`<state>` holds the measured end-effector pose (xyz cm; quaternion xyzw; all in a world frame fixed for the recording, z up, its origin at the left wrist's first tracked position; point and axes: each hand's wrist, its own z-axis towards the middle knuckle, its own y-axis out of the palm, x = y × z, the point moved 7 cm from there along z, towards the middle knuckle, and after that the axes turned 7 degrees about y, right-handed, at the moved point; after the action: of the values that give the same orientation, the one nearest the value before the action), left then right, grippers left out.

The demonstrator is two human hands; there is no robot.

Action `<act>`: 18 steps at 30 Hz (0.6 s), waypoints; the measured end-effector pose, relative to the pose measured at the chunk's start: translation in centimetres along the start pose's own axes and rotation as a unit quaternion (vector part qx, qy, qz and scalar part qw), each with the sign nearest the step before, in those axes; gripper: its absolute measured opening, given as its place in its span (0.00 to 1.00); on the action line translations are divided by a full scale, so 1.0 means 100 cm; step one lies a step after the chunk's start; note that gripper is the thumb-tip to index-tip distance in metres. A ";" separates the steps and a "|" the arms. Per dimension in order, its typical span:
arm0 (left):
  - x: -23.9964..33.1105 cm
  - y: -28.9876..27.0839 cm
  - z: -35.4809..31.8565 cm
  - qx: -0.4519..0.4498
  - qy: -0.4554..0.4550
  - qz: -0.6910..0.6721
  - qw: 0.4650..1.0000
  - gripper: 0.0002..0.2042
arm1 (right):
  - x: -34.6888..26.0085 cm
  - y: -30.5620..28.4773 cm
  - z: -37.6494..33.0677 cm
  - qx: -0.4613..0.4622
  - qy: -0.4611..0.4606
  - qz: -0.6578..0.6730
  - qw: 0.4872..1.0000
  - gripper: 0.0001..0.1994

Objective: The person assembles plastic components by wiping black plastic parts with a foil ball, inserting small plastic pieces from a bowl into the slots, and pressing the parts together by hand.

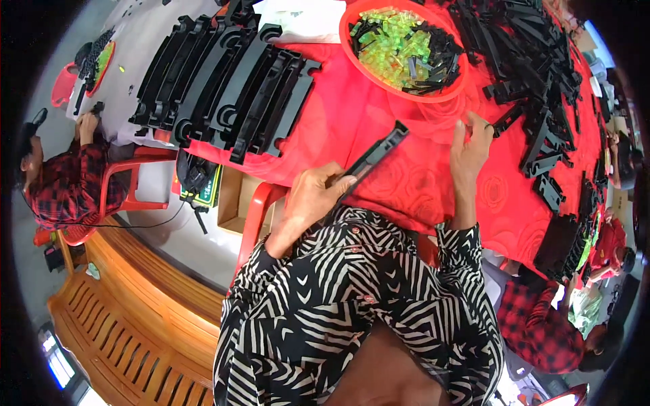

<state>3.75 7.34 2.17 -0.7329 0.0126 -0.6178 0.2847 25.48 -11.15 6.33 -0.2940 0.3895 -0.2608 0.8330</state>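
Observation:
My left hand (317,194) is closed around one end of a long black plastic strip (374,155), which slants up to the right over the red cloth. My right hand (470,149) is raised over the cloth, thumb and forefinger a little apart, with nothing visible between them. Just beyond its knuckles lies a small black plastic piece (508,120); whether the hand touches it I cannot tell. Ahead of both hands stands a round orange-red basin (406,93) holding yellow-green translucent pieces (393,44) and small black pieces (433,68).
Long black plastic parts (230,88) stand in a row at the left. A loose heap of black parts (535,61) covers the right of the red cloth (325,115). Behind are a red chair (256,216) and a wooden bench (135,338). Other people sit left and right.

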 end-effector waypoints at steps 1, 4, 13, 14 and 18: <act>0.005 -0.002 0.001 0.030 0.001 0.048 0.998 0.11 | 0.022 0.004 -0.002 0.001 -0.002 0.001 1.000 0.12; 0.009 0.010 0.006 0.057 0.066 0.177 0.980 0.12 | 0.064 0.013 -0.005 -0.009 -0.013 -0.196 0.980 0.12; 0.020 0.020 0.012 0.063 0.129 0.296 0.945 0.11 | 0.078 0.031 -0.007 -0.056 -0.026 -0.222 0.973 0.07; 0.020 0.019 0.012 0.052 0.122 0.282 0.950 0.10 | 0.081 0.027 -0.007 -0.033 -0.026 -0.161 0.986 0.07; 0.029 -0.001 -0.001 0.127 0.198 0.165 0.958 0.08 | 0.058 0.002 -0.005 0.032 -0.046 -0.003 0.998 0.05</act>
<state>4.29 6.32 4.81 -0.5409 0.1110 -0.6915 0.4658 28.36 -14.98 3.02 -0.2799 0.3415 -0.2617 0.8582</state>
